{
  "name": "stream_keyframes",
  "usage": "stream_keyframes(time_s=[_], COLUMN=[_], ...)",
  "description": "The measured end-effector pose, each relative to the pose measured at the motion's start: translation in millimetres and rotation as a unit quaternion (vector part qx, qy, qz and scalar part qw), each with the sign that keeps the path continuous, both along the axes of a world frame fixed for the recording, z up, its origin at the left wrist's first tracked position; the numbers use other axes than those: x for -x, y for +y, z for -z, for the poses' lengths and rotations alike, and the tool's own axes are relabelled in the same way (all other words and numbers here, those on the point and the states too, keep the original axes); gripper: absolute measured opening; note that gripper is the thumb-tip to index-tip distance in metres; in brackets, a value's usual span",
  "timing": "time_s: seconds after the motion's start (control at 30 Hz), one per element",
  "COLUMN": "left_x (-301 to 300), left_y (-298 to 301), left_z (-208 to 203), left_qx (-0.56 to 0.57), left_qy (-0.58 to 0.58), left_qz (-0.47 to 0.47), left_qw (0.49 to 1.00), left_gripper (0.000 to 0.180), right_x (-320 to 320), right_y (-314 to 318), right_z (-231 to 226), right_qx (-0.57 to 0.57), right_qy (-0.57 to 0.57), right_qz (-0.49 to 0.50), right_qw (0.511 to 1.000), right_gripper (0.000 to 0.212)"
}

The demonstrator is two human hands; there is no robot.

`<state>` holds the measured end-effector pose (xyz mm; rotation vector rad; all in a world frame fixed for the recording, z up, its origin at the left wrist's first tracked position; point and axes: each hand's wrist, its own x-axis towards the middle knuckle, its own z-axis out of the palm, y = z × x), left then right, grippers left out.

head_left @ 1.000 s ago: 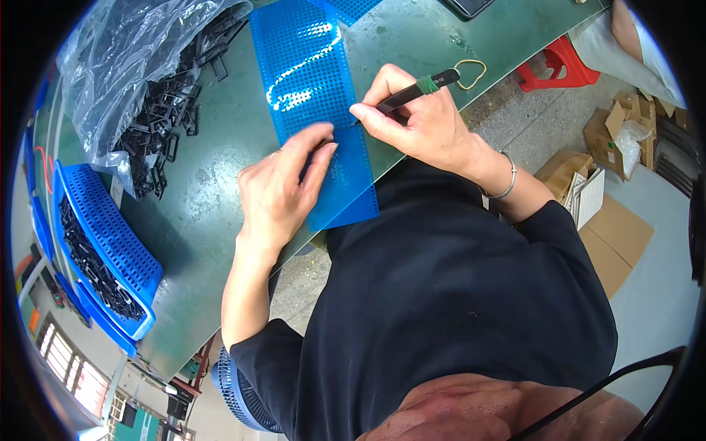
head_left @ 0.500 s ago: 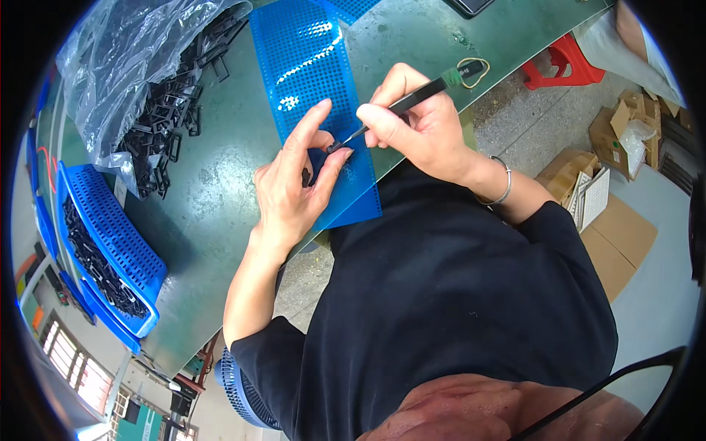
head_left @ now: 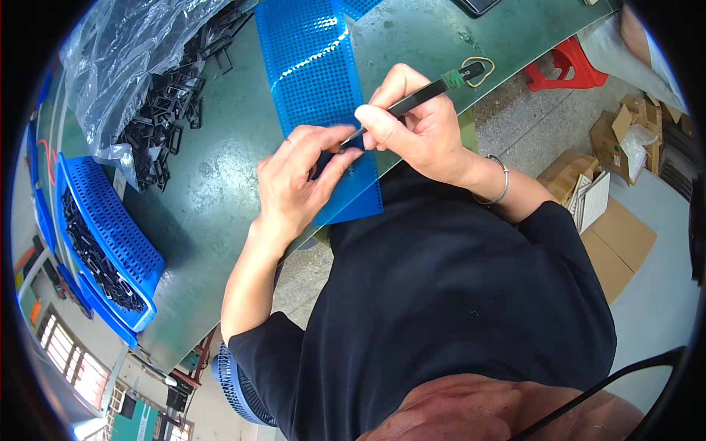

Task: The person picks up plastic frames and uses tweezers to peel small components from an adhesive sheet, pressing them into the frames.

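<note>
Black shirt: filling the near ground below both hands.
Left hand: pinching a small dark part between thumb and forefinger, fingertips almost meeting.
Right hand: gripping a slim black tool pen-fashion, fingers closed around the shaft; seemingly tweezers, wrapped in green near the upper end.
Dark part: sitting at the left fingertips above the blue mat, mostly hidden; its outline not showing.
Tool tip: reaching the left fingertips, too small to tell nipping from pressing.
Steady work: probably calling for pinching firmly close to the point, guiding lightly with fingers rather than wrist, bracing one hand against the other, and leaving skin out of the tip's path.
Green table: supporting the mat.
Blue basket: standing at left, holding dark pieces.
Loose black frames: heaping beside a clear bag.
Red stool: standing beyond the table edge.
</note>
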<state>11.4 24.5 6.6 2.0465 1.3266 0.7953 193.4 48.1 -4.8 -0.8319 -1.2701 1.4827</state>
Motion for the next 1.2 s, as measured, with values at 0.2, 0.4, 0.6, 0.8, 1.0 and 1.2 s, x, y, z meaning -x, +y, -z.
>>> stream_keyframes(time_s=[0.2,0.4,0.6,0.8,1.0,1.2], left_x=[-0.9,0.2,1.5,1.1,-1.2,6.7], left_y=[2.2,2.4,1.2,2.9,4.5,0.1], left_z=[2.5,1.8,1.3,3.0,3.5,-4.3], left_qx=[-0.013,-0.01,-0.003,-0.001,-0.023,0.039], left_qy=[-0.039,-0.042,-0.028,-0.032,-0.036,-0.06], left_qz=[0.011,0.008,0.002,0.009,0.015,-0.007], left_qw=[0.999,0.999,1.0,0.999,0.999,0.997], left_gripper=[0.022,0.024,0.023,0.024,0.024,0.023], right_x=[-4.3,-2.3,-0.5,-1.5,-6.2,-0.3], right_y=[-3.7,-4.3,-5.1,-3.7,-5.5,-5.4], right_z=[2.9,5.0,4.7,9.6,10.0,2.6], right_qx=[-0.002,-0.015,-0.023,-0.025,-0.124,0.013], right_qy=[0.005,-0.024,-0.054,-0.062,-0.123,0.03], right_qz=[-0.002,0.002,0.006,0.01,-0.016,0.053], right_qw=[1.0,1.0,0.998,0.998,0.984,0.998], right_gripper=[0.011,0.011,0.012,0.014,0.011,0.014])
